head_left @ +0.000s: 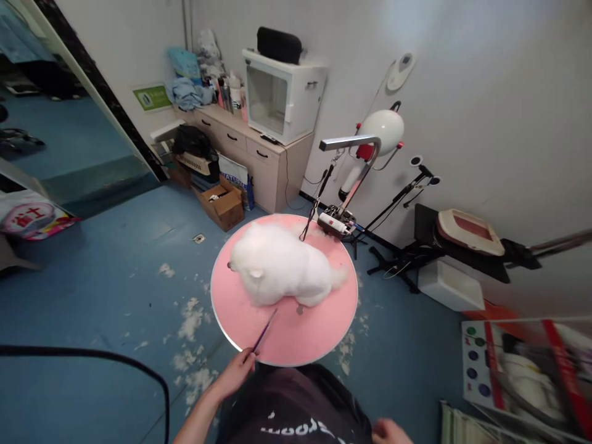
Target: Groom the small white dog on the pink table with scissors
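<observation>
My left hand (240,370) is closed around one end of a slim purple comb (266,333), seen edge-on. The comb's far end reaches over the round pink table (240,327), close to the dog but apart from it. On the table lies a fluffy white dog (282,265), its head to the left and its tail to the right. At the bottom edge hangs my right hand (391,431), beside my dark shirt. It is cut off and blurred, and its fingers do not show clearly.
A metal grooming arm (356,142) with a dark leash (319,203) rises behind the dog. White bottles lie in a holder (333,223) at the table's far edge. Fur clumps (190,320) litter the blue floor. A black cable (115,356) curves at lower left.
</observation>
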### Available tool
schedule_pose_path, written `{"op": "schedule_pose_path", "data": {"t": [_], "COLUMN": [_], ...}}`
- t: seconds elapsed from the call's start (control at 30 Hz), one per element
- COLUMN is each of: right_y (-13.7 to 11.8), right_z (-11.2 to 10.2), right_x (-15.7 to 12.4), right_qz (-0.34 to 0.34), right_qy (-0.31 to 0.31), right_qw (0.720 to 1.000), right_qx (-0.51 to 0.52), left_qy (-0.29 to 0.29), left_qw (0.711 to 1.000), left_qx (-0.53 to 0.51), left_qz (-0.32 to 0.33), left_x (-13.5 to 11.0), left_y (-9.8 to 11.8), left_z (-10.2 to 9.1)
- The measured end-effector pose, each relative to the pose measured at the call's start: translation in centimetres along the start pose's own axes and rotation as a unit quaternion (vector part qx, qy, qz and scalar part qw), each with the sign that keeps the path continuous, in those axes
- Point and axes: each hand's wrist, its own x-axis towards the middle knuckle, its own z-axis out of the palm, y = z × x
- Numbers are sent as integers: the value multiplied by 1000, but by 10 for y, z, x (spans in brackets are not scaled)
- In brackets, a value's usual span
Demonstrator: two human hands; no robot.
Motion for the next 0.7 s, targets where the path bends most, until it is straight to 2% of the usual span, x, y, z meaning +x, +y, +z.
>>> {"op": "schedule_pose_path", "data": {"t": [0.07, 0.13, 0.17, 0.23, 0.27, 0.33, 0.4, 0.5, 0.6, 0.63, 0.7], "right_y": [-34, -83, -109, -156, -175, -197, -202, -193, -182, -178, -167], "right_z": [-2, 4, 11, 29, 38, 51, 55, 54, 62, 67, 74], "right_x": [32, 53, 60, 67, 69, 70, 70, 71, 81, 87, 103], "right_qz": [-37, -123, -177, -242, -267, -300, -315, -317, -287, -261, -200], "right_qy": [-34, -68, -89, -186, -214, -194, -158, -129, -107, -115, -164], "right_qw": [999, 984, 959, 879, 841, 792, 774, 789, 814, 819, 823], "right_qx": [4, 110, 203, 365, 420, 495, 525, 511, 493, 498, 506], "left_qy": [-62, -125, -154, -191, -180, -98, -35, -12, 15, 32, 61], "left_qw": [997, 991, 987, 975, 973, 978, 976, 958, 923, 918, 924], "left_qx": [24, 0, -19, -45, -54, -70, -71, -3, 85, 98, 93], "left_qz": [34, 37, 49, 105, 131, 167, 203, 286, 374, 383, 366], "left_x": [-8, -11, -10, -6, -4, -1, -3, -11, -20, -22, -22], "left_y": [13, 31, 42, 63, 73, 89, 99, 102, 95, 91, 82], "left_z": [-2, 5, 12, 33, 45, 69, 87, 101, 102, 99, 89]}}
